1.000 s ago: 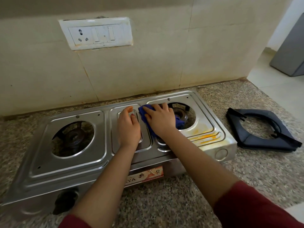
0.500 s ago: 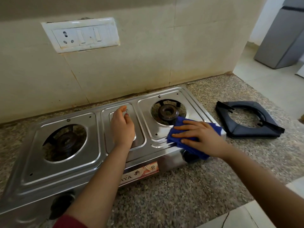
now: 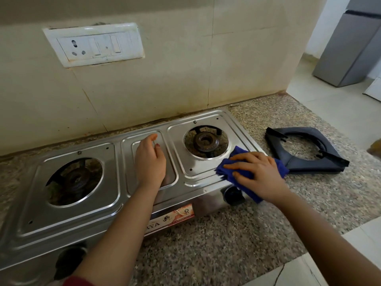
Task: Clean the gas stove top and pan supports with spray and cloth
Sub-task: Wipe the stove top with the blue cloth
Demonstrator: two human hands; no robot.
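A steel two-burner gas stove sits on a speckled granite counter against the tiled wall. My right hand presses a folded blue cloth flat on the stove's front right corner, just in front of the right burner. My left hand rests palm down on the stove's middle panel, fingers loosely curled and holding nothing. A black pan support lies on the counter to the right of the stove. No spray bottle is in view.
The left burner sits bare with no support on it. Black knobs stick out of the stove's front face. A white switch and socket plate hangs on the wall. The counter ends at the right, with a grey appliance on the floor beyond.
My right hand has swept the blue cloth from the stove's middle, past the right burner, to its front right corner; the orange stains there no longer show. My left hand stayed put.
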